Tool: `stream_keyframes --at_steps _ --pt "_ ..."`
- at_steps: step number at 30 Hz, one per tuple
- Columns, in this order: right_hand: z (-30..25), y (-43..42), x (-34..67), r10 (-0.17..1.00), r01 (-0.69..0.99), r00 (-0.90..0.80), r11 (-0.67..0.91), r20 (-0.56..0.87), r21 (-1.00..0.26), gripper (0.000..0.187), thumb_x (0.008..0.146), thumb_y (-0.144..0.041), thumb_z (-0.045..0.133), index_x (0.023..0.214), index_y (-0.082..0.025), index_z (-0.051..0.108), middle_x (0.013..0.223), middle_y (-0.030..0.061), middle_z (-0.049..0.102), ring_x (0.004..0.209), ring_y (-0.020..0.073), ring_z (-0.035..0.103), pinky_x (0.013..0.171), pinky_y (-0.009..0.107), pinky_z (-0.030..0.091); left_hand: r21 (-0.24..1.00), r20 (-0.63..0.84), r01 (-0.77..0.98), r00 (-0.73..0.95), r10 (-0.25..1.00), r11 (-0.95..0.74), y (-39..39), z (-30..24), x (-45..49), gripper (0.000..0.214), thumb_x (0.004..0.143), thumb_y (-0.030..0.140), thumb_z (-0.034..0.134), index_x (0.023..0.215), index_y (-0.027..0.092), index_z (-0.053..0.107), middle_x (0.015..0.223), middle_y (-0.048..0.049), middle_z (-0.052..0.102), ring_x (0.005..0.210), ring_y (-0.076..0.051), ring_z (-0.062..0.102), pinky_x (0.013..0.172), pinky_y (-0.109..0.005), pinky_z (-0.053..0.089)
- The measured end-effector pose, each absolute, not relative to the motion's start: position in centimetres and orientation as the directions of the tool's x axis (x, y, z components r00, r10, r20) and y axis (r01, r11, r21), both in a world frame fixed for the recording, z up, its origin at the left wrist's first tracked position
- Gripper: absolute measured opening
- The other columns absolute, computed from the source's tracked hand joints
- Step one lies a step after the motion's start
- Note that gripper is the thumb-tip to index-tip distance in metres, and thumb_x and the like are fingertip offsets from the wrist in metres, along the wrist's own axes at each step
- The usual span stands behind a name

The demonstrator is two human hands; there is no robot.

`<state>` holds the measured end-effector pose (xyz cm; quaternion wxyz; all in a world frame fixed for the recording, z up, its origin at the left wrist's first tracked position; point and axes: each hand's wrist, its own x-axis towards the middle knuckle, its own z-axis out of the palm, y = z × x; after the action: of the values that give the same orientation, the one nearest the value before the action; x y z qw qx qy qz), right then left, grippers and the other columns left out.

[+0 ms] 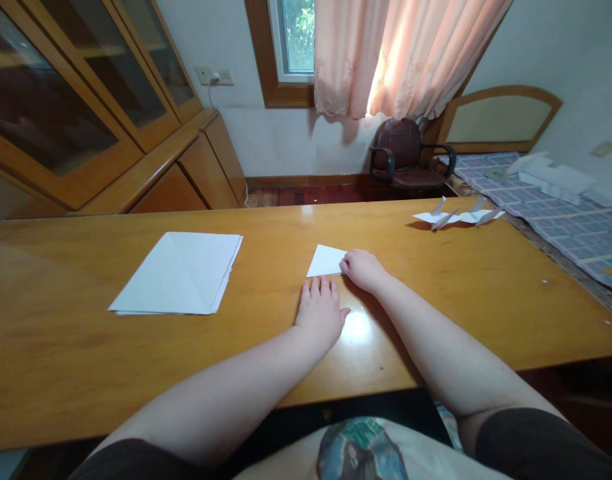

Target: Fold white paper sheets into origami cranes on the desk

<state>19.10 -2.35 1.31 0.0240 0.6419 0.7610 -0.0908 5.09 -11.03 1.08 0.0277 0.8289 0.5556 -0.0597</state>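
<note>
A small folded sheet of white paper [325,261] lies flat on the wooden table [266,347] in front of me. My right hand [363,268] is closed at its right end, the fingers curled against the paper's edge and covering that corner. Just below the near edge, my left hand [320,310] rests flat, fingers stretched forward and the thumb out to the right; its fingertips reach the paper's lower edge. Whether they press on the paper I cannot tell.
A stack of white paper sheets [179,273] lies on the table's left. Folded paper figures [456,217] stand near the far right edge. Beyond the table are an armchair [406,153], a bed [561,207] with white papers on it, and wooden cabinets [186,160].
</note>
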Motion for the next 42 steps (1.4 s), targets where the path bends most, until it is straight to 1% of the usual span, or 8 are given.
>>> stream_keyframes --at_steps 4,8,15,24,29,34,37,42 --pt "1.4 -2.3 19.1 0.973 0.981 -0.165 0.146 -0.161 -0.124 0.036 0.092 -0.027 0.037 0.096 -0.012 0.069 0.102 0.0154 0.067 0.092 0.0223 0.061 0.078 0.028 0.041 0.001 -0.096 0.930 0.366 0.926 -0.368 -10.9 0.7 4.8 0.072 0.087 0.056 0.043 0.143 0.012 0.037 0.146 -0.0177 0.038 0.134 -0.042 0.029 0.111 -0.056 0.017" --pt "1.3 -2.3 19.1 0.977 0.980 -0.163 0.144 -0.137 -0.134 0.034 0.091 -0.026 0.038 0.092 -0.012 0.069 0.098 0.0149 0.067 0.089 0.0222 0.061 0.075 0.028 0.041 0.006 -0.085 0.933 0.360 0.929 -0.361 -10.9 0.5 4.7 0.072 0.087 0.058 0.042 0.142 0.012 0.038 0.146 -0.0180 0.038 0.134 -0.042 0.029 0.111 -0.055 0.017" --pt "1.2 -2.3 19.1 0.978 0.981 -0.162 0.146 -0.129 -0.128 0.034 0.090 -0.026 0.038 0.091 -0.012 0.069 0.099 0.0158 0.068 0.087 0.0227 0.062 0.074 0.029 0.041 0.011 -0.109 0.936 0.350 0.930 -0.351 -10.5 0.4 4.6 0.077 0.085 0.063 0.040 0.143 0.012 0.037 0.150 -0.0201 0.029 0.136 -0.043 0.025 0.111 -0.056 0.014" --pt "1.0 -2.1 19.1 0.977 0.982 -0.166 0.150 -0.135 -0.119 0.035 0.090 -0.026 0.038 0.092 -0.012 0.070 0.098 0.0160 0.068 0.088 0.0233 0.063 0.074 0.029 0.042 0.018 -0.084 0.926 0.376 0.923 -0.376 -10.1 0.3 4.3 0.084 0.083 0.067 0.039 0.145 0.011 0.034 0.149 -0.0206 0.032 0.134 -0.043 0.028 0.110 -0.059 0.013" --pt "1.0 -2.1 19.1 0.976 0.982 -0.166 0.150 -0.141 -0.116 0.036 0.091 -0.028 0.038 0.096 -0.011 0.069 0.101 0.0168 0.068 0.090 0.0233 0.063 0.076 0.029 0.042 0.048 -0.098 0.918 0.396 0.913 -0.393 -9.5 0.0 3.9 0.087 0.082 0.067 0.040 0.144 0.007 0.033 0.150 -0.0213 0.029 0.140 -0.038 0.020 0.112 -0.056 0.010" --pt "1.1 -2.1 19.3 0.976 0.979 -0.169 0.150 -0.141 -0.135 0.035 0.090 -0.029 0.039 0.094 -0.013 0.070 0.100 0.0149 0.068 0.089 0.0220 0.062 0.073 0.028 0.041 0.141 -0.113 0.838 0.543 0.832 -0.527 -8.4 -0.4 3.4 0.085 0.085 0.063 0.038 0.148 0.009 0.022 0.156 -0.0146 0.017 0.144 -0.031 0.011 0.115 -0.047 0.013" --pt "1.0 -2.0 19.3 0.975 0.979 -0.164 0.143 -0.147 -0.144 0.035 0.089 -0.032 0.041 0.091 -0.014 0.070 0.097 0.0142 0.069 0.085 0.0211 0.063 0.069 0.027 0.040 0.160 -0.134 0.826 0.561 0.817 -0.541 -8.0 -0.3 3.3 0.088 0.084 0.063 0.040 0.149 0.008 0.018 0.156 -0.0139 0.017 0.144 -0.031 0.011 0.115 -0.045 0.015" --pt "1.0 -1.8 19.8 0.973 0.969 -0.161 0.125 -0.165 -0.211 0.032 0.086 -0.037 0.048 0.087 -0.016 0.071 0.090 0.0121 0.071 0.077 0.0191 0.062 0.063 0.025 0.037 0.165 -0.147 0.830 0.555 0.819 -0.533 -7.9 0.1 3.3 0.088 0.084 0.063 0.042 0.149 0.009 0.019 0.156 -0.0134 0.017 0.143 -0.030 0.013 0.115 -0.044 0.016"
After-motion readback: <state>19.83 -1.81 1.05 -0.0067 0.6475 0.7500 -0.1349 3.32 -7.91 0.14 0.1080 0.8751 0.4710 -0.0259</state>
